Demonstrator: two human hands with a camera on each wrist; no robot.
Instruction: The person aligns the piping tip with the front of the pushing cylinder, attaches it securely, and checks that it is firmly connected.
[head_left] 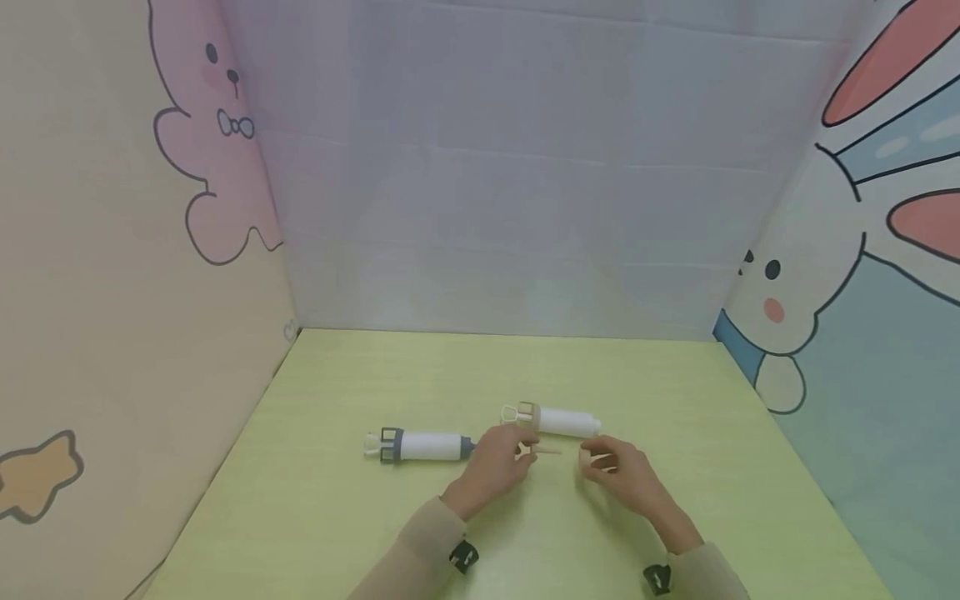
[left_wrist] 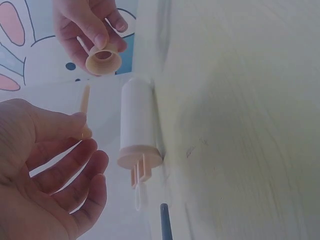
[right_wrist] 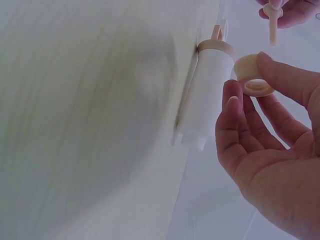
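Between thumb and forefinger, my left hand (head_left: 491,468) pinches a slim beige nozzle (left_wrist: 85,102) by its wider base; its thin tip points away from the palm, toward the other hand. Thumb and fingertips of my right hand (head_left: 628,482) hold a beige threaded ring cap (right_wrist: 246,68), whose round opening shows in both wrist views. Nozzle and cap are apart, both held above the table. Just beyond the hands lies a white syringe-like tube (head_left: 567,422) with a beige collar and a looped plunger handle at its left end.
Left of my left hand, a second white tube (head_left: 431,447) with grey fittings lies on the yellow-green table (head_left: 360,533); its grey tip is partly behind that hand. A pale back wall (head_left: 495,208) and side walls with cartoon animals enclose the table.
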